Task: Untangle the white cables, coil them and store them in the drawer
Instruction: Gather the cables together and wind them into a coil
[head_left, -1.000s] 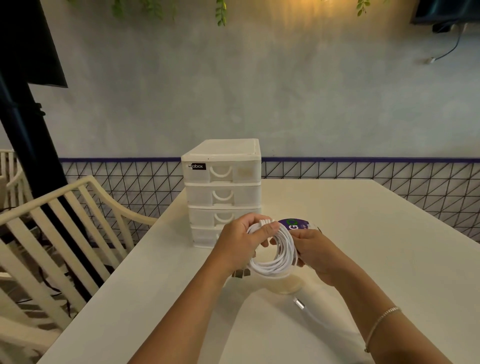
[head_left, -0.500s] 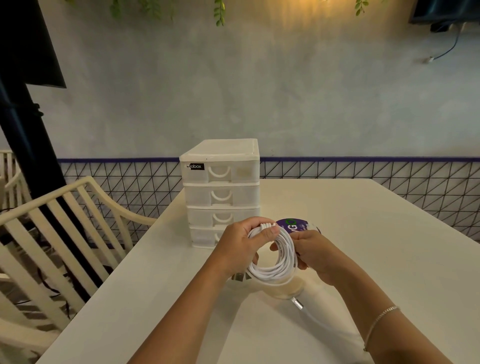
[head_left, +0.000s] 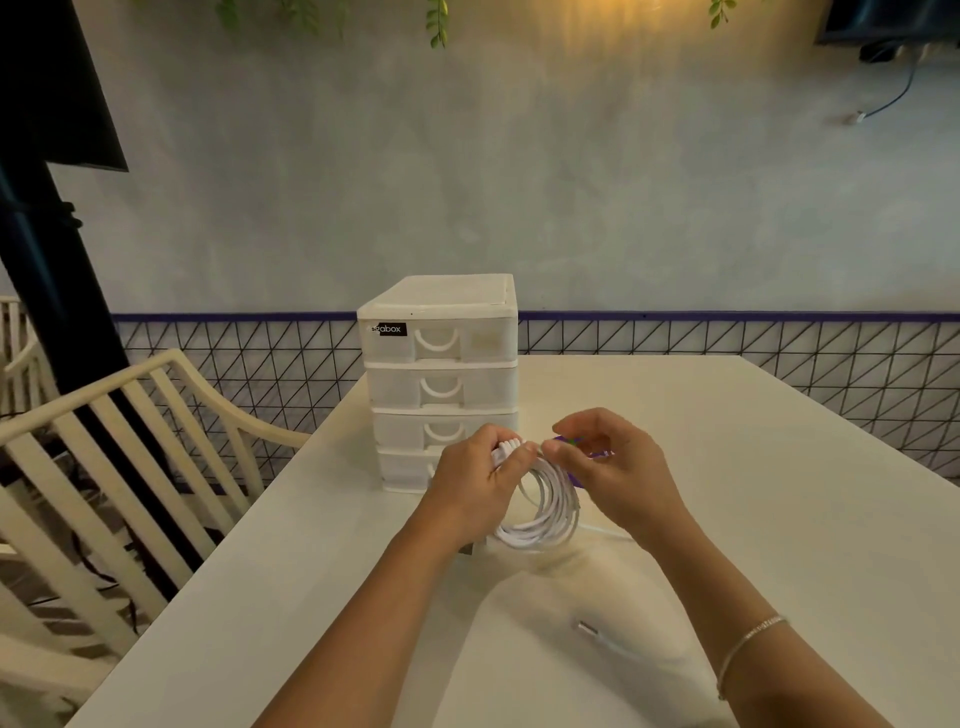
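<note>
Right hand (head_left: 613, 467) raised; white cable coil (head_left: 545, 514) upright.

Glossy plastic cable coil (head_left: 545, 512), frosted plastic drawer unit (head_left: 441, 384), matt table (head_left: 727, 467).

white cable (head_left: 545, 512) coiled upright, loose end on table, drawer unit (head_left: 440, 382) shut

- The drawer unit (head_left: 440, 382) stands just behind both hands, blocking the way forward at the counter's (head_left: 753, 467) left edge.
- Right of it, the bare counter runs open to the far edge.
- A chair (head_left: 130, 447) crowds the counter's left side.
- A loose cable end (head_left: 589, 627) lies on the near counter.
</note>
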